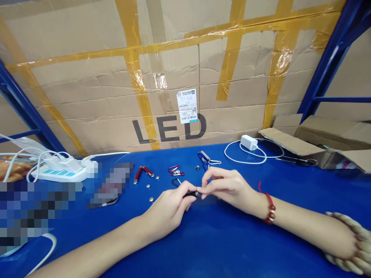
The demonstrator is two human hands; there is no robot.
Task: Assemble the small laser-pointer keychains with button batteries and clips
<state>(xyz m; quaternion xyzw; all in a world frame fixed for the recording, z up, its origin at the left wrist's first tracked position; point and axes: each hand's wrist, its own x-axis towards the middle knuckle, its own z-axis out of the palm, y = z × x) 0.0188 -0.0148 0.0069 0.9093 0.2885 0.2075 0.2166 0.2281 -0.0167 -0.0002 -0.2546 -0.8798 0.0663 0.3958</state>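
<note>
My left hand (pixel 171 208) is closed around a small black flashlight (pixel 190 194), a short tube with a silver end, just above the blue table. At that silver end, the thumb and fingertips of my right hand (pixel 227 185) are pinched together; whether a smaller part sits between them is hidden. A black carabiner (pixel 176 182) lies behind my left hand. Beyond it are red carabiners (pixel 174 168). Two red tubes (pixel 143 172) of similar shape and several round button cells (pixel 151 199) lie to the left. A blue tube (pixel 201 156) lies beside a silver one with a clip, behind my right hand.
A large taped cardboard box (pixel 101 88) stands along the back. On the left are a white power strip (pixel 60 172) with cables and a blurred-out phone-like object (pixel 111 185). A white charger (pixel 249 142) with its cord and an open carton (pixel 327 143) are at the right.
</note>
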